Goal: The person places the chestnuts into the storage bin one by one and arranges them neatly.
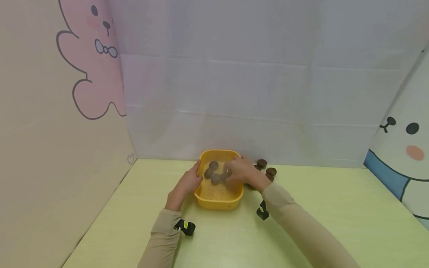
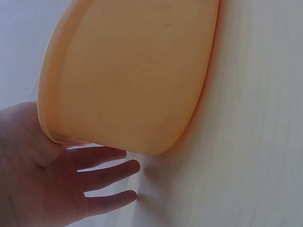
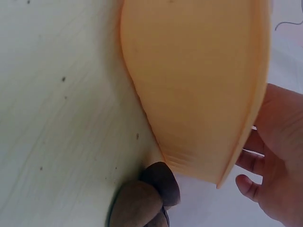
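Note:
A yellow oblong basin stands on the table with several dark brown, rounded, stone-like pieces inside it. My left hand holds the basin's left rim, thumb on the inner side; in the left wrist view the other fingers extend past the basin's outer wall. Over the right rim reaches my right hand, its fingers bent down round a brown piece among the others. The basin wall hides most of those fingertips in the right wrist view.
More brown pieces lie on the table just right of the basin, partly behind the right wrist. A white sheet hangs behind the table's far edge. Small dark specks dot the tabletop in the right wrist view.

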A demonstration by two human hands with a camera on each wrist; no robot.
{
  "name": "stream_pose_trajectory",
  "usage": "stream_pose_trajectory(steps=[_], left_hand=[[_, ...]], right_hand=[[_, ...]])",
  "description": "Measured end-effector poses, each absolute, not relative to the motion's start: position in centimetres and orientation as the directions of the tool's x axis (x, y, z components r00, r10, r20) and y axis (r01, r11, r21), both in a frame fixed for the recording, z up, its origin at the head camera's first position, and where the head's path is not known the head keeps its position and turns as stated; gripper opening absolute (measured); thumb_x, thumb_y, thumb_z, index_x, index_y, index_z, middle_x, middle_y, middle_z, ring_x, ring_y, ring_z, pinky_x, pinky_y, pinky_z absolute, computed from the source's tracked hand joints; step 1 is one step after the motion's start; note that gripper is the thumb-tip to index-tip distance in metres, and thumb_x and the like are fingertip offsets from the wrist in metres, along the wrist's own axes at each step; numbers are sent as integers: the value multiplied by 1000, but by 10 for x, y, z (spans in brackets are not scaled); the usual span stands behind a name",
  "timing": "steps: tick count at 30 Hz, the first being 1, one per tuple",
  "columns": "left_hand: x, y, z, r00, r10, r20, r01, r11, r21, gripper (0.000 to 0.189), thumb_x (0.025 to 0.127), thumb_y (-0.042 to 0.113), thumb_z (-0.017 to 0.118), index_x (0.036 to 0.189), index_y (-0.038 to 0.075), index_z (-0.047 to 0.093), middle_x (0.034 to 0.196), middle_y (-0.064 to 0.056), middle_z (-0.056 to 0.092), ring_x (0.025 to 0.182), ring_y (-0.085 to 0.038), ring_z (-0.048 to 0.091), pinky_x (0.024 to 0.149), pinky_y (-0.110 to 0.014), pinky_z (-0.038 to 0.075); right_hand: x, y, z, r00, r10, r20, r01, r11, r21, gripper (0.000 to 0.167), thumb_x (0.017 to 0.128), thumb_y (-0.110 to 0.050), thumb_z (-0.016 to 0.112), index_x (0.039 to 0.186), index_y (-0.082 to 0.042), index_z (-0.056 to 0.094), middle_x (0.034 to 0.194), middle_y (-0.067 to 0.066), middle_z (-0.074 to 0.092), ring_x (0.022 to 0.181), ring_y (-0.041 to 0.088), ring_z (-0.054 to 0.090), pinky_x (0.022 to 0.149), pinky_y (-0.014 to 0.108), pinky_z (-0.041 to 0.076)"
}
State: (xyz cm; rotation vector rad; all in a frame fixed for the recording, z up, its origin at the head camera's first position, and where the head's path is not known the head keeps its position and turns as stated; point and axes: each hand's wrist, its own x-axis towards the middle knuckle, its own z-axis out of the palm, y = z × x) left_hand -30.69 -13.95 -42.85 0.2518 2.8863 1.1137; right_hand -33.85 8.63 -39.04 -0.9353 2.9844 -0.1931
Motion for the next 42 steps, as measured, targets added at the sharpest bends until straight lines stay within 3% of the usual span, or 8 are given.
stream_pose_trajectory(steps=[5,11,18,22,25,31,36,42], left_hand=[[-306,-139,-427,-987,161,18,131,726,675,68,98,11,48,160,9,18,142,-26,51,57,-18,47,56,-28,42],[-308,-140,-429,-987,160,34,142,740,657,68,98,11,49,159,8,20,142,-25,52,62,-19,49,61,-29,42],[-308,-140,-429,-985,165,55,162,753,638,68,96,11,49,158,5,21,132,-28,57,66,-22,50,67,-34,45],[-308,-140,-430,-985,165,57,162,744,648,69,96,11,49,158,5,22,132,-27,57,72,-26,55,72,-38,47],[-308,-141,-430,-984,165,60,164,741,651,69,95,11,49,158,6,22,134,-26,56,80,-27,57,77,-39,48],[-308,-141,-429,-983,173,57,168,737,654,70,95,10,49,159,6,21,128,-26,59,70,-24,53,69,-34,46],[-308,-141,-428,-984,172,55,165,734,659,70,95,11,49,159,7,20,116,-25,63,61,-19,47,62,-30,42],[-307,-142,-428,-984,171,57,166,735,657,69,96,10,50,159,7,21,122,-26,61,62,-20,47,62,-30,42]], right_hand=[[-340,82,-395,-820,-572,16,-569,813,-125,19,81,-32,74,99,-27,74,93,-13,71,101,20,54,105,55,30],[-339,74,-398,-815,-579,0,-571,803,-171,17,82,-38,74,96,-29,74,93,-17,70,99,18,54,103,55,31],[-337,60,-400,-791,-610,-49,-583,775,-244,14,81,-36,75,93,-30,74,79,-16,69,81,10,63,95,44,45],[-335,54,-399,-779,-623,-65,-594,768,-237,17,81,-34,75,96,-26,74,86,-13,71,84,10,65,83,34,51],[-333,50,-397,-769,-636,-67,-600,754,-266,18,83,-32,75,98,-23,74,89,-10,72,88,13,66,84,33,51],[-330,45,-398,-739,-671,-51,-612,702,-365,18,84,-24,77,101,-17,77,92,-4,74,88,14,67,82,32,53],[-328,42,-401,-760,-650,-33,-597,717,-360,18,87,-24,74,102,-15,76,96,-3,74,90,15,68,82,32,53],[-323,44,-402,-753,-657,-32,-606,712,-354,21,92,-29,69,108,-18,77,106,-5,74,103,18,67,90,35,52]])
